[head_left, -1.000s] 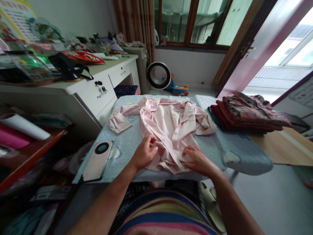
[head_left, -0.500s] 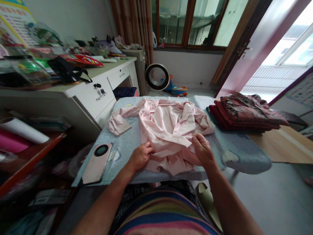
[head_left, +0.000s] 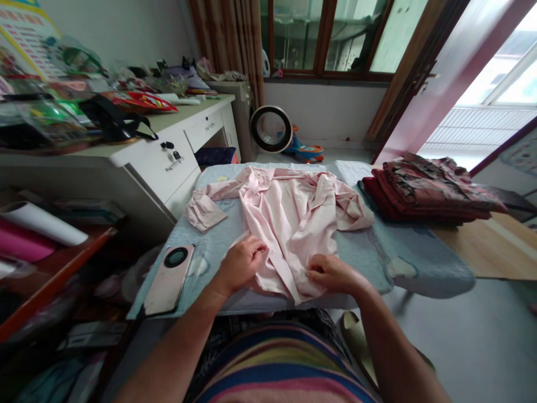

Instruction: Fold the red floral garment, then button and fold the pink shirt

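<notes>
A pink button-up shirt (head_left: 289, 218) lies spread on the blue cloth-covered table (head_left: 356, 263), collar at the far side and hem toward me. Its left sleeve is folded back on itself near the table's left side; the other bends at the right. My left hand (head_left: 245, 260) is closed on the left front panel near the hem, its fingertips pinching the fabric. Lower on the right front panel, my right hand (head_left: 331, 273) is closed with its fingers gripping the shirt. The two front edges run down between my hands and nearly meet at the hem.
A pink phone (head_left: 170, 280) with a round black camera ring lies at the table's left. Folded dark red clothes (head_left: 428, 190) are stacked at the right. A cluttered white desk (head_left: 168, 157) stands left, and a round fan-like ring (head_left: 272, 129) is behind the table.
The shirt's front panels, folded across each other before, now lie straighter down toward the hem. My right hand has moved left and slightly down, closer to my left hand.
</notes>
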Demonstrator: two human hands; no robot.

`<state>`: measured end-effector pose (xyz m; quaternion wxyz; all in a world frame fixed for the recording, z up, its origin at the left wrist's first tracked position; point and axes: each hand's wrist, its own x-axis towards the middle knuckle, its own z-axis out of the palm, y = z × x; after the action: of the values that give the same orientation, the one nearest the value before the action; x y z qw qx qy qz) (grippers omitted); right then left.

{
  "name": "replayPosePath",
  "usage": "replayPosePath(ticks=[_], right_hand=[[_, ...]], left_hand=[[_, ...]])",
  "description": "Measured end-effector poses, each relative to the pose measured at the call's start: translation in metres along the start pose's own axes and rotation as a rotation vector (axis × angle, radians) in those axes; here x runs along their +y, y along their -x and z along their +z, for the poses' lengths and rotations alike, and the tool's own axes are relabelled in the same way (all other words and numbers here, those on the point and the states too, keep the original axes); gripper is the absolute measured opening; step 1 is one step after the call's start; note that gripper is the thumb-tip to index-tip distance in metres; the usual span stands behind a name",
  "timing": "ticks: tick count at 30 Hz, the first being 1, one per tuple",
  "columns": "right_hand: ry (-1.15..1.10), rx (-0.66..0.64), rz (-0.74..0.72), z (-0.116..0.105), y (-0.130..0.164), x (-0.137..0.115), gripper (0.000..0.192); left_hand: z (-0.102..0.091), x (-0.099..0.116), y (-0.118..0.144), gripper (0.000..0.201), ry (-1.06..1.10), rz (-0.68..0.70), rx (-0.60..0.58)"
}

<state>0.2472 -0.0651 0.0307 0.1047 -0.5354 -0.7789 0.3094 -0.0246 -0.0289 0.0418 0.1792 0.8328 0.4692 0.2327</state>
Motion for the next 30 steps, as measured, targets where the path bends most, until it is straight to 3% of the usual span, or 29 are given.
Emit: replayPosePath(ticks=[3, 7, 12, 16, 19, 22, 25, 28, 30], right_hand=[[0.047, 0.055, 0.005, 0.000, -0.008, -0.008, 0.024], [0.024, 0.300, -0.058, 0.007, -0.028, -0.013, 0.019], [0.029, 0.437, -0.071, 0.039, -0.053, -0.006, 0.016], [0.174, 0.513, -0.040, 0.062, -0.054, 0.001, 0.016], [0.214, 0.530, -0.065, 0.066, -0.051, 0.002, 0.013], [0.222, 0.552, -0.078, 0.065, -0.051, 0.002, 0.010], [0.210, 0.583, -0.071, 0.065, -0.053, 0.003, 0.014], [0.228, 0.574, -0.051, 0.066, -0.056, 0.004, 0.015], [0.255, 0.554, -0.045, 0.066, -0.057, 0.005, 0.014]], left_hand=[[0.016, 0.020, -0.003, 0.025, -0.002, 0.035, 0.022], [0.032, 0.025, -0.003, 0.022, -0.088, 0.025, -0.001], [0.041, 0.007, -0.005, 0.020, -0.115, -0.261, -0.153], [0.044, -0.005, -0.003, 0.023, -0.046, -0.432, -0.110], [0.047, -0.008, -0.002, 0.035, 0.101, -0.506, -0.036], [0.055, -0.009, 0.000, 0.058, 0.398, -0.531, 0.000], [0.069, -0.008, -0.001, 0.063, 0.697, -0.497, 0.041], [0.088, -0.003, -0.005, 0.066, 0.895, -0.462, 0.191], [0.098, 0.003, -0.009, 0.071, 1.028, -0.508, 0.342]])
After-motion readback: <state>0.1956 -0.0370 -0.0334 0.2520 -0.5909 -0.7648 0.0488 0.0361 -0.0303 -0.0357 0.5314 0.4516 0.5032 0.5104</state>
